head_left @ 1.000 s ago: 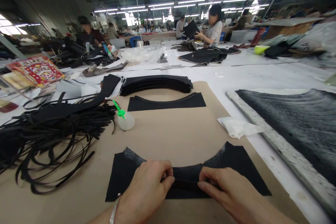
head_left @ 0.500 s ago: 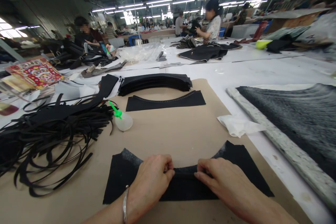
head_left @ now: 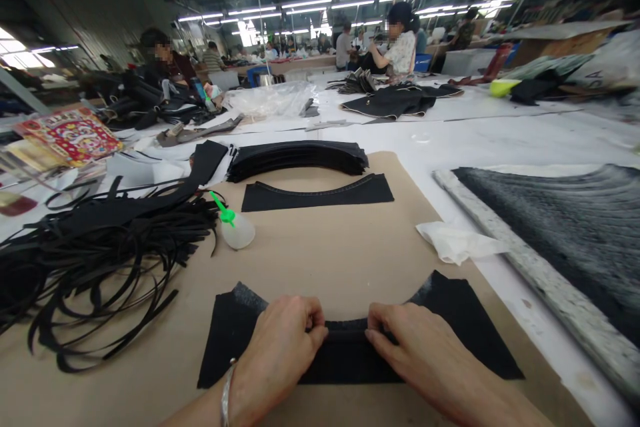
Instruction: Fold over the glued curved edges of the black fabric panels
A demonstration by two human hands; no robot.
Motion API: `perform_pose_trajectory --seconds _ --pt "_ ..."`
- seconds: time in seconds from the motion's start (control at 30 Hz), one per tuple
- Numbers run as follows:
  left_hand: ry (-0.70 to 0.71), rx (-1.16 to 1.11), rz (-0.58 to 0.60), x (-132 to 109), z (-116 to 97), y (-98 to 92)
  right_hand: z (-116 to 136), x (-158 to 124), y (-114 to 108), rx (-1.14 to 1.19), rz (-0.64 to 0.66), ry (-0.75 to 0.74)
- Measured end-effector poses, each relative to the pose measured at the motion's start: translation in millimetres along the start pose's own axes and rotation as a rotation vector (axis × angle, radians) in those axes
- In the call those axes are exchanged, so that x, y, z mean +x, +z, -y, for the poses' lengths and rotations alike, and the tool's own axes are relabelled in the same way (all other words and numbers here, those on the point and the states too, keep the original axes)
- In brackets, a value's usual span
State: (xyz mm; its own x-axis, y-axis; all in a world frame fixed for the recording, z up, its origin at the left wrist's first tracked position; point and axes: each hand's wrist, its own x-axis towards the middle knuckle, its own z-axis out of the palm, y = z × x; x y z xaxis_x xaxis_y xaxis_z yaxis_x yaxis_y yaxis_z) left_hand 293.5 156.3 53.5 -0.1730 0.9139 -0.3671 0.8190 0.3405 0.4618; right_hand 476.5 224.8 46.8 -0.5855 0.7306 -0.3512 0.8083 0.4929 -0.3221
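A black curved fabric piece (head_left: 455, 330) lies flat on a tan cardboard mat (head_left: 325, 247) right in front of me. My left hand (head_left: 285, 347) and my right hand (head_left: 415, 350) both pinch its inner curved edge at the middle, fingers pressed together, folding that edge over. A silver bracelet sits on my left wrist. Farther back on the mat lies one finished black curved piece (head_left: 317, 195), and behind it a stack of the same pieces (head_left: 297, 157). A small glue bottle with a green nozzle (head_left: 235, 225) lies to the left.
A tangle of black strips (head_left: 95, 250) spreads over the left side. A crumpled white cloth (head_left: 457, 242) lies at the mat's right edge, beside a grey stone slab with dark material (head_left: 560, 240). Other people work at far tables with black fabric (head_left: 395, 101).
Both hands have slid up slightly along the curved edge and moved a little closer together, still pinching the fold. Nothing else on the mat has moved.
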Motion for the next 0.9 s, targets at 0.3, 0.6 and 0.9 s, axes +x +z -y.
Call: perform_pose_trajectory --seconds 0.3,0.6,0.9 --pt "-0.002 0.028 -0.031 -2 8 3.8 9 2 5 -0.044 -0.023 -0.005" --pt "0.016 0.026 -0.042 -1 13 7.3 14 4 6 -0.091 -0.025 -0.016" --pt "0.018 0.033 -0.048 -1 17 12.1 14 5 9 -0.108 -0.015 -0.022"
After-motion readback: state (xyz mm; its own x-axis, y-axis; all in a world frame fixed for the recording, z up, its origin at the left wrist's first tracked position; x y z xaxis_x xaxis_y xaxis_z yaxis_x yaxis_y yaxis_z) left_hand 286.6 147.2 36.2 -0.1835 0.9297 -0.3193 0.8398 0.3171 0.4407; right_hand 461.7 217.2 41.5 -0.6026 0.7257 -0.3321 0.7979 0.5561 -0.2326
